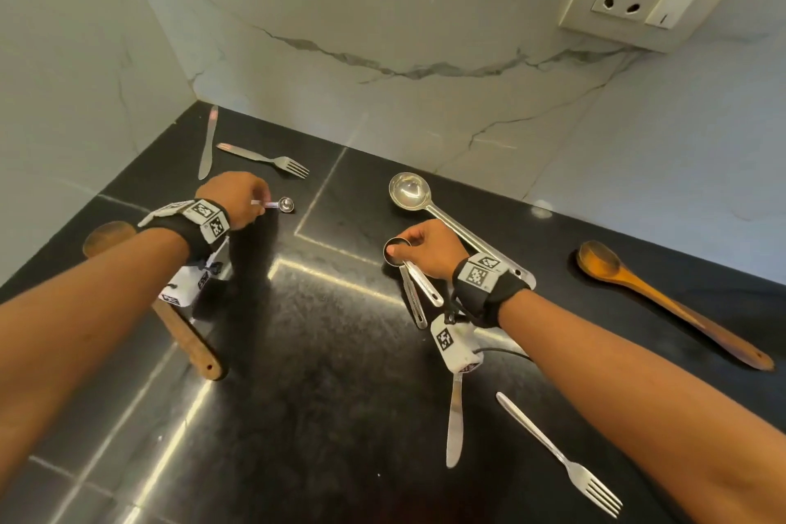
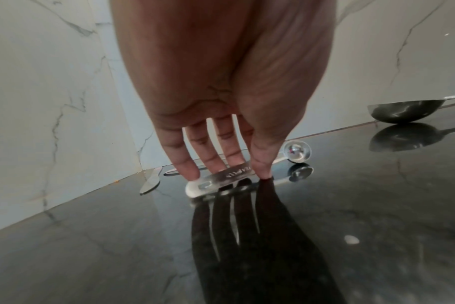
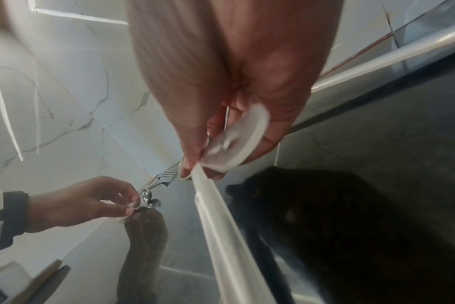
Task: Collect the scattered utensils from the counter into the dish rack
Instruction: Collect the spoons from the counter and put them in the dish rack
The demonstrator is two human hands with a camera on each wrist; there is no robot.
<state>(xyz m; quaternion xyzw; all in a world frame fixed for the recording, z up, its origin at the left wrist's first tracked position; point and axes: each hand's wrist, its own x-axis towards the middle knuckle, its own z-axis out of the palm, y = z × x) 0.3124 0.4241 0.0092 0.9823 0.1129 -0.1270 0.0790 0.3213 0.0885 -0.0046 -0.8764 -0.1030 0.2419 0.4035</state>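
My left hand (image 1: pixel 258 204) pinches the flat handle of a small steel measuring spoon (image 1: pixel 286 204) that lies on the black counter (image 1: pixel 340 396). In the left wrist view the fingertips (image 2: pixel 192 172) and thumb close on the handle of that small spoon (image 2: pixel 221 176), whose round bowl points away. My right hand (image 1: pixel 404 252) grips two larger steel measuring spoons (image 1: pixel 419 289) just above the counter, their handles hanging toward me. The right wrist view shows one measuring spoon bowl (image 3: pixel 237 144) held between thumb and fingers of my right hand (image 3: pixel 208 164). No dish rack is in view.
A steel ladle (image 1: pixel 410 191) lies behind my right hand. A wooden spoon (image 1: pixel 638 289) is at the right and a wooden spatula (image 1: pixel 200 353) lies under my left arm. A knife (image 1: pixel 208 145) and fork (image 1: pixel 268 160) sit by the corner wall; another knife (image 1: pixel 455 421) and fork (image 1: pixel 561 459) lie near me.
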